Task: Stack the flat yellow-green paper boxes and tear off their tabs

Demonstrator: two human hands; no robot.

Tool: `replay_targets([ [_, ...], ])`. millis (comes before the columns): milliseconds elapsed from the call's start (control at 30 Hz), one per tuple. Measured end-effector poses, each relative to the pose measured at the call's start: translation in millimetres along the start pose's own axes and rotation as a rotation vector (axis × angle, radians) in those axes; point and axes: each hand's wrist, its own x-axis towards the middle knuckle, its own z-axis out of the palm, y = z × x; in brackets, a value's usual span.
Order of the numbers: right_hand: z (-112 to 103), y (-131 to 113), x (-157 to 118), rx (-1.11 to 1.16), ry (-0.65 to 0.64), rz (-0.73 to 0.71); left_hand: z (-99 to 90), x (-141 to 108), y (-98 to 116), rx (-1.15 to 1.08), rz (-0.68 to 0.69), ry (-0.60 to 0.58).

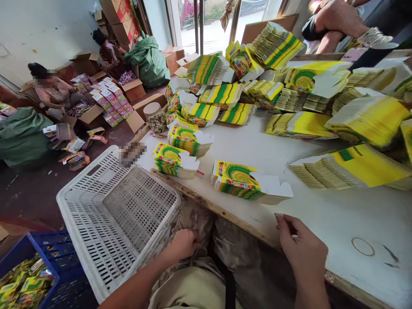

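My left hand (184, 245) is curled closed above my lap, beside the white plastic crate (100, 240). Its fingertips are turned away, so anything inside them is hidden. Over the table's front edge, my right hand (301, 242) has its thumb and fingers drawn together, with nothing visible in them. Nearest to it lies a stack of flat yellow-green printed cartons (240, 178) with white flaps. Two similar stacks, a front one (174, 159) and one behind it (186, 139), lie farther left. The crate's visible inside holds nothing.
Many bundled flat cartons (367, 165) cover the white table's (254, 141) back and right. A rubber band (362, 246) lies at right. A lidded jar (156, 118) stands at the far left corner. A blue crate (54, 266) holds yellow packets. Two people sit among boxes; another sits behind.
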Motion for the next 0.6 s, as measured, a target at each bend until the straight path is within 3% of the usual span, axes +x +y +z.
replay_targets([
  [600,1,-2,2,0.131,0.008,-0.057,12.9,8,-2,0.002,-0.02,0.16],
])
